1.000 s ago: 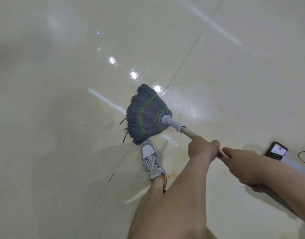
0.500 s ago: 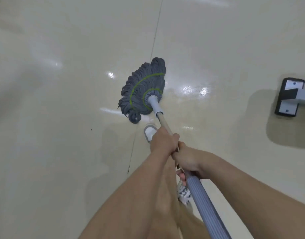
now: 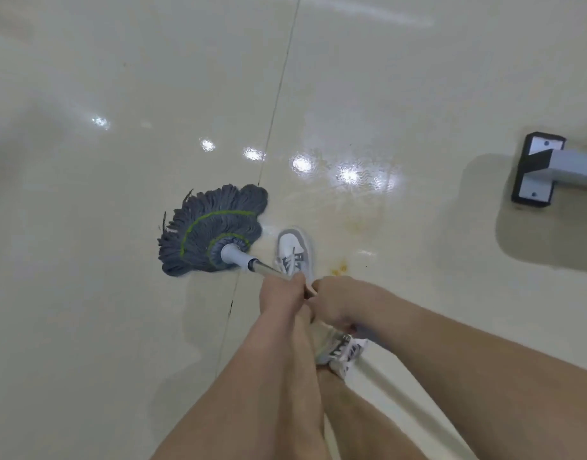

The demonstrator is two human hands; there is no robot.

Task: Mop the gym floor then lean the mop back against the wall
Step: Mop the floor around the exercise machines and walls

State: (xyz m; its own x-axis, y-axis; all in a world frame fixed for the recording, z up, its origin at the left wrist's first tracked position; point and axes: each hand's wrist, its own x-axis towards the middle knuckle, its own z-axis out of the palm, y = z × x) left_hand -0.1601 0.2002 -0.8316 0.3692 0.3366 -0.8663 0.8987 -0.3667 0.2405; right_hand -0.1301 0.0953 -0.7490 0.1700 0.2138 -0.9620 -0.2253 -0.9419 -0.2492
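A grey string mop head (image 3: 212,230) with green stitched rings lies flat on the glossy cream floor (image 3: 119,310), left of a dark tile seam. Its white socket and metal handle (image 3: 249,260) run back toward me. My left hand (image 3: 280,293) grips the handle lower down, closest to the head. My right hand (image 3: 340,303) grips it just behind; the rest of the handle is hidden under my arms. A wet sheen and yellowish stains (image 3: 340,268) lie right of the mop.
My front shoe (image 3: 293,250) stands just right of the mop head, my rear shoe (image 3: 341,350) below my hands. A black-and-grey machine foot (image 3: 537,171) on a metal bar rests on the floor at the right edge. A tile seam (image 3: 278,94) runs away from me.
The mop head has been pulled back toward my feet and a little left, and it fans out toward the upper left. My hands stay on the handle. The view has tilted down.
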